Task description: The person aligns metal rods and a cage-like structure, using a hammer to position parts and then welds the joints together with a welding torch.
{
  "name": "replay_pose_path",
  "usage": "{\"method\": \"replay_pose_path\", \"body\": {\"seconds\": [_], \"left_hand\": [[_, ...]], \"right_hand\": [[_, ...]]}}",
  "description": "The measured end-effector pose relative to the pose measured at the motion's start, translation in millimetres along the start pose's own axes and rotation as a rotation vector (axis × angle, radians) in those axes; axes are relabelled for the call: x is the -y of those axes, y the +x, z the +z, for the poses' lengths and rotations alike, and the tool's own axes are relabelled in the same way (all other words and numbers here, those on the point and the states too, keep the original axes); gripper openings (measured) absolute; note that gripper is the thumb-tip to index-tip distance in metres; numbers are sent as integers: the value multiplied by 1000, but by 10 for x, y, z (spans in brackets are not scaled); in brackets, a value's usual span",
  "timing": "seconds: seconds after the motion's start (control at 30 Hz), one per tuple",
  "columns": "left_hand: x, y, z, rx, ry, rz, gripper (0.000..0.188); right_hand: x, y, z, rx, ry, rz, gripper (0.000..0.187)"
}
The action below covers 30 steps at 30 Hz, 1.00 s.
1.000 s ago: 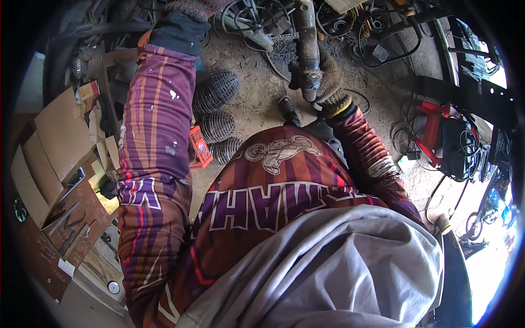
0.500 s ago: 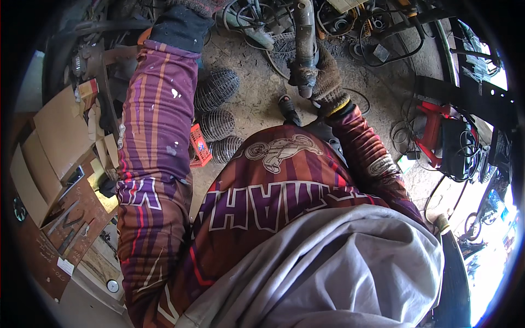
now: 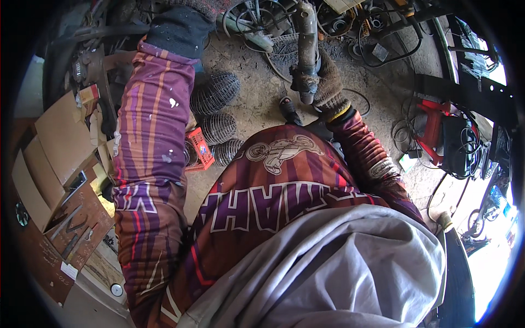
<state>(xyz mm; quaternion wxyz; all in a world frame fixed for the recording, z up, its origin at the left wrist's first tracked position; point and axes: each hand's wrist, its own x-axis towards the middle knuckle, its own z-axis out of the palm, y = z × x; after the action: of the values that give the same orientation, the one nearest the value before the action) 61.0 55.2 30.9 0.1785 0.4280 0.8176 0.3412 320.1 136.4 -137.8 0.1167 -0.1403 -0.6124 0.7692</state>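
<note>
A worn grey metal tube (image 3: 307,41) with a thicker, rough collar near its lower end stands at the top centre. My right hand (image 3: 330,87), in a brown knit glove with a yellow edge at the cuff, is closed against the tube's right side by the collar; part of the fingers is hidden behind it. At the upper left, my left arm reaches to the picture's top edge. Only the back part of my left hand (image 3: 203,6) shows there, in a grey and red glove above a dark cuff. Its fingers are out of sight.
Coiled wire rolls (image 3: 216,93) and a red box (image 3: 200,150) lie on the concrete floor beside my left arm. An opened cardboard box (image 3: 65,136) stands left, above a brown board (image 3: 82,229) with tools. Cables and a red-and-black machine (image 3: 456,142) are at right.
My left forearm and glove have shifted slightly left and down in the picture. My right hand stays at the tube, which has hardly moved.
</note>
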Motion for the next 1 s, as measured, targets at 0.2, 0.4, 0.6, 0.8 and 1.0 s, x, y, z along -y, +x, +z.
{"method": "replay_pose_path", "body": {"seconds": [0.2,0.4,0.6,0.8,1.0], "left_hand": [[409,270,96,537,-1837,66,16],[-471,104,64,161,-300,325,35],[-19,448,141,709,-1218,696,37],[312,401,54,719,-1563,-33,40],[202,496,229,574,-1344,695,35]], "right_hand": [[-54,-60,-7,-30,-104,-42,44],[-8,-58,-52,-65,-47,-3,45],[98,-81,-49,-18,-69,1,47],[203,-31,-9,-14,31,55,54],[44,50,5,41,-89,-13,60]]}}
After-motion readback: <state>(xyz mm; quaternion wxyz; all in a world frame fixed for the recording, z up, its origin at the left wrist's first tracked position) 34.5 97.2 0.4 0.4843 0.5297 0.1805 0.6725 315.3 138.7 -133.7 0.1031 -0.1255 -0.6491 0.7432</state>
